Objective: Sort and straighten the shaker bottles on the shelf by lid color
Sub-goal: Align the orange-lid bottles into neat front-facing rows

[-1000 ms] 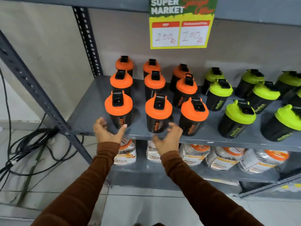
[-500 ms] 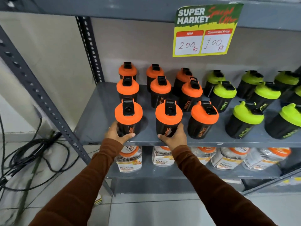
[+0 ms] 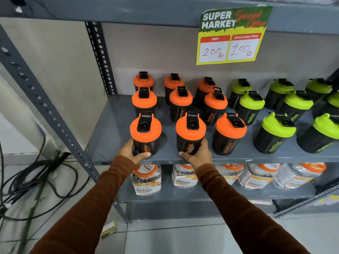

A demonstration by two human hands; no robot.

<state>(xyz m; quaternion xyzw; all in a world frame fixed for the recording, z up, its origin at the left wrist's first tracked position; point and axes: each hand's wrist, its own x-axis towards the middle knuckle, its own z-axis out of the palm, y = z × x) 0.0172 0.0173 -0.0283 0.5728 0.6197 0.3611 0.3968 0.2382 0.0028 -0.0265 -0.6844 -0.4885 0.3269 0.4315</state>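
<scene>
Black shaker bottles stand on a grey metal shelf (image 3: 110, 136). Several with orange lids fill the left half in three rows; several with green lids (image 3: 278, 126) fill the right half. My left hand (image 3: 132, 150) is wrapped around the base of the front-left orange-lid bottle (image 3: 145, 132). My right hand (image 3: 197, 154) grips the base of the front-middle orange-lid bottle (image 3: 190, 131). Both bottles stand upright at the shelf's front edge. A third front orange-lid bottle (image 3: 230, 133) stands just right of my right hand.
A price sign (image 3: 232, 35) hangs from the shelf above. Clear jars with orange lids (image 3: 146, 180) sit on the shelf below. A perforated upright (image 3: 45, 110) slants at the left. Black cables (image 3: 33, 176) lie on the floor, and a small box (image 3: 108, 230) lies by the shelf foot.
One second ago both hands were open below the front row. They closed on the two front orange-lid bottles, and the view has moved closer to the shelf.
</scene>
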